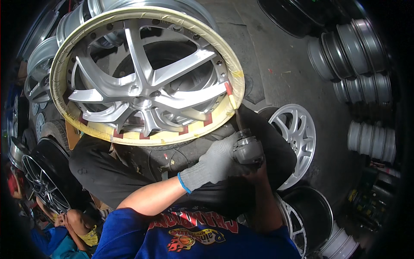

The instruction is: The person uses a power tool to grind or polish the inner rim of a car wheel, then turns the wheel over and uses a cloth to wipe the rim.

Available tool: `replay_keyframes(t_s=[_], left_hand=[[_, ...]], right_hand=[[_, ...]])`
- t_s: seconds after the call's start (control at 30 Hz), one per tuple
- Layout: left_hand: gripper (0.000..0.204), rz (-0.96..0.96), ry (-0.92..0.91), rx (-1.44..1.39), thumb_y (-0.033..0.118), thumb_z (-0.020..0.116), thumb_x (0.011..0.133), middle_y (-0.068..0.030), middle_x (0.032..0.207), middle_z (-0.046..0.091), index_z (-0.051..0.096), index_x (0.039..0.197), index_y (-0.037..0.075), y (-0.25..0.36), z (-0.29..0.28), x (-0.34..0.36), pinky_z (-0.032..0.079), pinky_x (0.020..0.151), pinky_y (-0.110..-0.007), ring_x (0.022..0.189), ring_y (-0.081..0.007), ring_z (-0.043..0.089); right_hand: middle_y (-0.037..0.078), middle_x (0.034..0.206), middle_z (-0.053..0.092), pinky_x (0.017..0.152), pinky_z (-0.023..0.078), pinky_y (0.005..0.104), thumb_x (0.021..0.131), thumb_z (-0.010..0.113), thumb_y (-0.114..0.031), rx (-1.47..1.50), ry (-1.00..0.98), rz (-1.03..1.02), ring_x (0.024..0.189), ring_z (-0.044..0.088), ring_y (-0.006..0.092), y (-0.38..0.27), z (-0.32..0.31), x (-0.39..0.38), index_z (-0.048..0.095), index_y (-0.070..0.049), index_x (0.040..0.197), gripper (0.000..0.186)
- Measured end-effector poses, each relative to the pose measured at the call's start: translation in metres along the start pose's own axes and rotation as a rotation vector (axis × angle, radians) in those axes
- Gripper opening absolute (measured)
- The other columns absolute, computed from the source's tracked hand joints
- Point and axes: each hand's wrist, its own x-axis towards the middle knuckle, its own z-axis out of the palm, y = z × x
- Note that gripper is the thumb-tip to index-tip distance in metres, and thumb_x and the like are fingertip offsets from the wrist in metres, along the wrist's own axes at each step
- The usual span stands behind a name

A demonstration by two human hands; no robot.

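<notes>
A large silver alloy wheel [142, 82], its lip [86, 21] wrapped in pale yellow masking with red patches along the lower part, lies tilted over a tyre in front of me. My left hand [217, 157], in a grey knit glove with a blue cuff, grips a dark rotary power tool [248, 151]. My right hand [254, 168] is around the tool's rear, mostly in shadow behind it. The tool's long shaft points up to a red-and-pale tip [229, 90] at the right-hand spoke's end, beside the lip; I cannot tell if it touches.
Stacked rims [358, 52] line the right. A white spoked wheel [302, 134] stands right of my leg, with more rims [310, 216] below it. Wheels and tyres [47, 177] crowd the left. Another person [82, 224] sits at the lower left. Grey floor [267, 64] lies beyond.
</notes>
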Motion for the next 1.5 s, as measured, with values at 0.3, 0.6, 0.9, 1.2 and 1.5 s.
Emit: replay_keyframes(t_s=[0.3, 0.6, 0.9, 1.2, 1.5], left_hand=[[0.083, -0.012, 0.024, 0.001, 0.025, 0.089, 0.068, -0.0177, 0.12, 0.066, 0.05, 0.138, 0.004, -0.006, 0.001, -0.007, 0.053, 0.093, -0.038, 0.11, -0.0326, 0.066], [0.084, 0.058, 0.059, -0.009, 0.026, 0.089, 0.068, -0.0166, 0.122, 0.066, 0.049, 0.139, 0.004, -0.004, 0.001, -0.005, 0.052, 0.094, -0.038, 0.111, -0.0309, 0.066], [0.085, 0.052, 0.037, -0.019, 0.021, 0.088, 0.067, -0.0183, 0.122, 0.066, 0.049, 0.14, 0.003, -0.008, 0.002, -0.004, 0.052, 0.094, -0.038, 0.112, -0.0312, 0.066], [0.073, 0.023, 0.07, -0.103, 0.027, 0.088, 0.068, -0.016, 0.105, 0.069, 0.052, 0.128, 0.005, -0.004, 0.0, -0.016, 0.057, 0.083, -0.039, 0.098, -0.033, 0.07], [0.078, 0.037, 0.084, -0.148, 0.022, 0.087, 0.07, -0.0121, 0.115, 0.067, 0.048, 0.136, 0.006, -0.014, -0.001, -0.03, 0.056, 0.087, -0.036, 0.101, -0.0277, 0.069]], right_hand=[[0.01, 0.121, 0.063, 0.096, 0.052, 0.0355, 0.063, 0.089, -0.015, 0.01, -0.029, -0.037, 0.112, 0.063, 0.0188, -0.016, 0.009, 0.008, 0.05, -0.001, 0.134, 0.082], [0.008, 0.114, 0.067, 0.09, 0.053, 0.0327, 0.065, 0.088, -0.015, -0.015, -0.033, -0.044, 0.105, 0.065, 0.0167, -0.026, 0.014, 0.013, 0.054, -0.003, 0.127, 0.072], [0.009, 0.119, 0.064, 0.093, 0.053, 0.0336, 0.065, 0.091, -0.016, -0.013, -0.016, -0.015, 0.108, 0.064, 0.0179, -0.038, 0.017, 0.016, 0.051, -0.003, 0.131, 0.079], [0.006, 0.108, 0.069, 0.088, 0.054, 0.0315, 0.065, 0.089, -0.013, -0.018, -0.03, 0.017, 0.1, 0.067, 0.0145, -0.042, 0.028, 0.016, 0.056, -0.005, 0.123, 0.067], [0.006, 0.107, 0.069, 0.088, 0.054, 0.0316, 0.063, 0.091, -0.014, -0.153, -0.089, -0.033, 0.099, 0.067, 0.0149, -0.047, 0.036, 0.018, 0.058, -0.005, 0.121, 0.067]])
